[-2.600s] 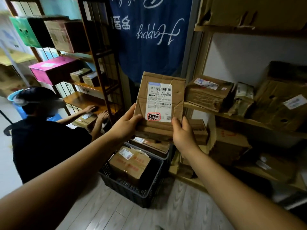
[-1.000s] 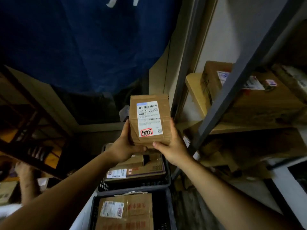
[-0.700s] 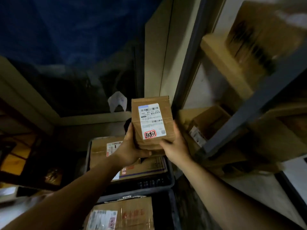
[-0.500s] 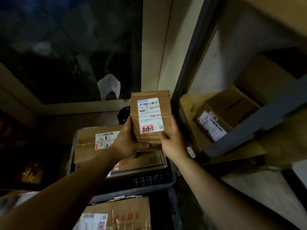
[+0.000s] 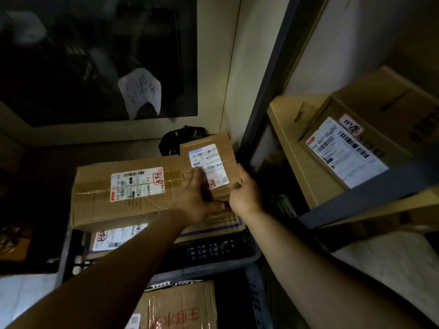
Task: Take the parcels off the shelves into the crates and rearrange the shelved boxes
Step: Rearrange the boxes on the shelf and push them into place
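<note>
Both hands grip a small parcel: left hand flat across its label, right hand curled round its edge. It lies beside a long box in the crate; shelf post crowds right. Label text blurred.

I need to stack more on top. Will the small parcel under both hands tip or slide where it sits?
The small parcel looks stiff: flat cardboard faces, taped. It lies flat, so tipping seems unlikely. It sits beside the long box atop other boxes, so a push might slide it.
</note>
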